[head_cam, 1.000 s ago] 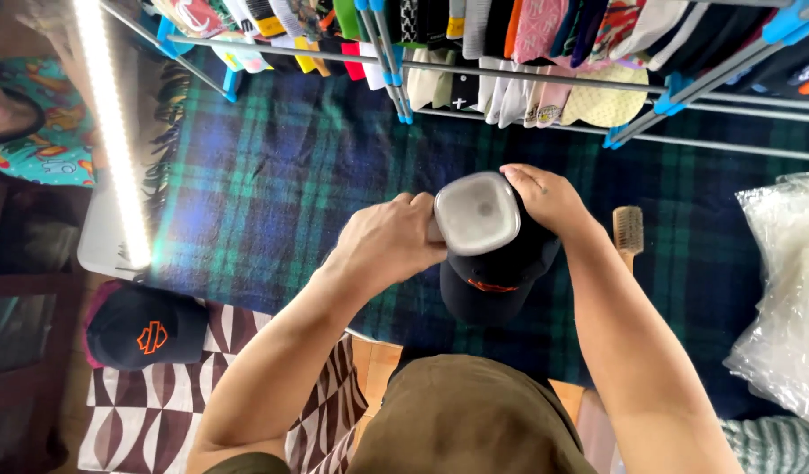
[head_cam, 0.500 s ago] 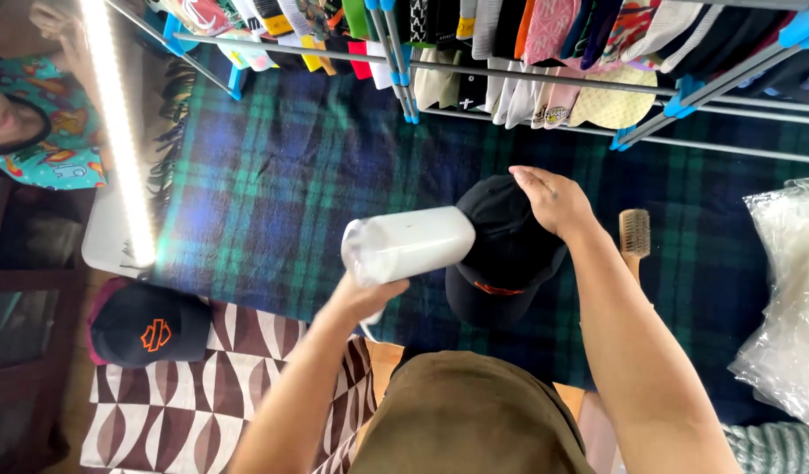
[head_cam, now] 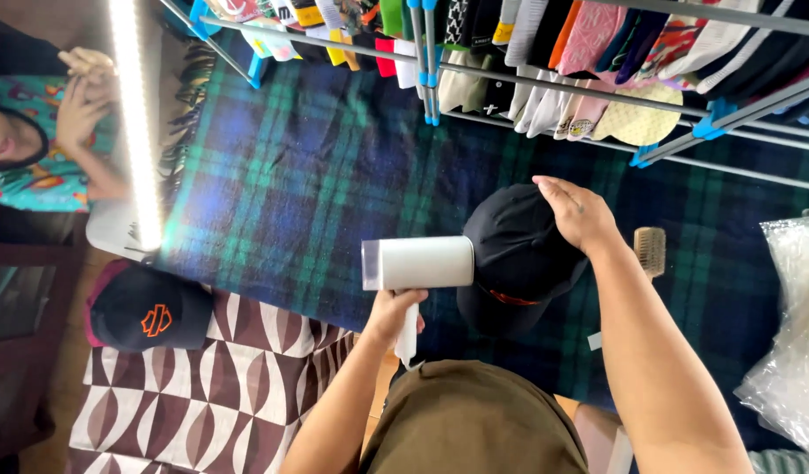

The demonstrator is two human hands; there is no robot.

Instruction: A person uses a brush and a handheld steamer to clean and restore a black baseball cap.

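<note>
Gripping the white handheld steamer (head_cam: 419, 262) in my left hand (head_cam: 394, 318), fingers wrapped round its handle, right hand (head_cam: 578, 211) spread flat on the black cap (head_cam: 518, 250), plaid-covered desk (head_cam: 308, 193) beneath.

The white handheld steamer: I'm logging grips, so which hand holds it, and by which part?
The left hand holds the white handheld steamer by its handle, below the barrel. The right hand rests on the black cap.

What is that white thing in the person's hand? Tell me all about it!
The white handheld appliance has a smooth, plastic-looking barrel lying sideways, its flat greyish end facing left and its other end meeting the black cap. A white handle points down from it, gripped by the left hand. A white piece pokes out below the fist. It hangs above the plaid blanket.
</note>
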